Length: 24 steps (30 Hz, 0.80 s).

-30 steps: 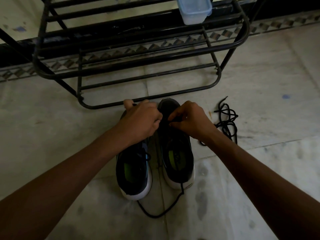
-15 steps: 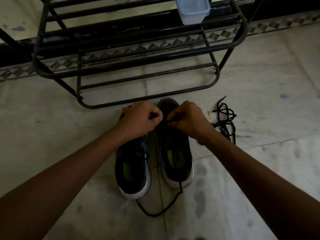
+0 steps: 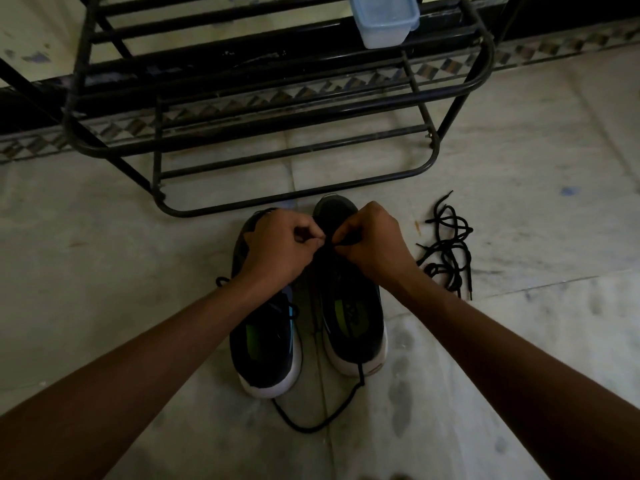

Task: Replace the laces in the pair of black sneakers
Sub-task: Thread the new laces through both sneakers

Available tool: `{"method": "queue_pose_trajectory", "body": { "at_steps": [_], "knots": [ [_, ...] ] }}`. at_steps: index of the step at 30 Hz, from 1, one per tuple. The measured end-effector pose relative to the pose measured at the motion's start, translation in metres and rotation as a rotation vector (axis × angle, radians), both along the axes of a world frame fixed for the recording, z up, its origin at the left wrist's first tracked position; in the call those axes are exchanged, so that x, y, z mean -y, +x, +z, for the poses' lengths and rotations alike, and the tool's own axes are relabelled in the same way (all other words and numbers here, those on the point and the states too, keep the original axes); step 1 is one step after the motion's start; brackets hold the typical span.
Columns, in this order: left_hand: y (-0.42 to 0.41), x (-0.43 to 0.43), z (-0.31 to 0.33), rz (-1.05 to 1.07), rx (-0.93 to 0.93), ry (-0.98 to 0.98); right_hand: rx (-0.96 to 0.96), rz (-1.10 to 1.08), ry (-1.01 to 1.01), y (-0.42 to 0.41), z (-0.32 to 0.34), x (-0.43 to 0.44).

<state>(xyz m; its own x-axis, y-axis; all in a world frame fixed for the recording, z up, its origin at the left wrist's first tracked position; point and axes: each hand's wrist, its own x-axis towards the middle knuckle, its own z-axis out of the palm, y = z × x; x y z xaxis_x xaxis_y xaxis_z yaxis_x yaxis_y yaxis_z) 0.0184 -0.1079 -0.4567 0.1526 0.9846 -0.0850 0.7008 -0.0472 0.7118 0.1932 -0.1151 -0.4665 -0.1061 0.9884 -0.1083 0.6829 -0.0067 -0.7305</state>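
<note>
Two black sneakers with white soles stand side by side on the floor, toes pointing away: the left sneaker and the right sneaker. My left hand and my right hand meet over the toe end of the right sneaker, both pinching a black lace. That lace trails back past the heel and loops on the floor. The eyelets under my hands are hidden.
A tangled pile of loose black laces lies on the floor right of the sneakers. A black metal shoe rack stands just beyond the toes, with a clear plastic box on its upper shelf. Pale marble floor surrounds everything.
My left hand has shifted right, off the left sneaker's toe, and closed in against my right hand. The lace loop behind the heels has barely moved.
</note>
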Motion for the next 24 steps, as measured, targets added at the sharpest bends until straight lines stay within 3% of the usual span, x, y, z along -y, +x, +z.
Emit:
{"method": "queue_pose_trajectory", "body": {
  "at_steps": [4, 9, 18, 24],
  "knots": [
    [-0.001, -0.008, -0.004, 0.076, 0.020, -0.108, 0.070, -0.091, -0.016, -0.010, -0.003, 0.006],
    [0.001, -0.013, -0.001, 0.028, -0.072, -0.119, 0.024, -0.137, 0.026, -0.013, -0.008, 0.009],
    [-0.004, -0.011, 0.001, -0.099, -0.029, -0.032, 0.062, -0.074, 0.119, -0.013, -0.015, 0.009],
    [-0.009, -0.005, 0.007, -0.245, -0.265, 0.138, 0.099, -0.022, 0.126, -0.014, -0.012, 0.011]
  ]
}}
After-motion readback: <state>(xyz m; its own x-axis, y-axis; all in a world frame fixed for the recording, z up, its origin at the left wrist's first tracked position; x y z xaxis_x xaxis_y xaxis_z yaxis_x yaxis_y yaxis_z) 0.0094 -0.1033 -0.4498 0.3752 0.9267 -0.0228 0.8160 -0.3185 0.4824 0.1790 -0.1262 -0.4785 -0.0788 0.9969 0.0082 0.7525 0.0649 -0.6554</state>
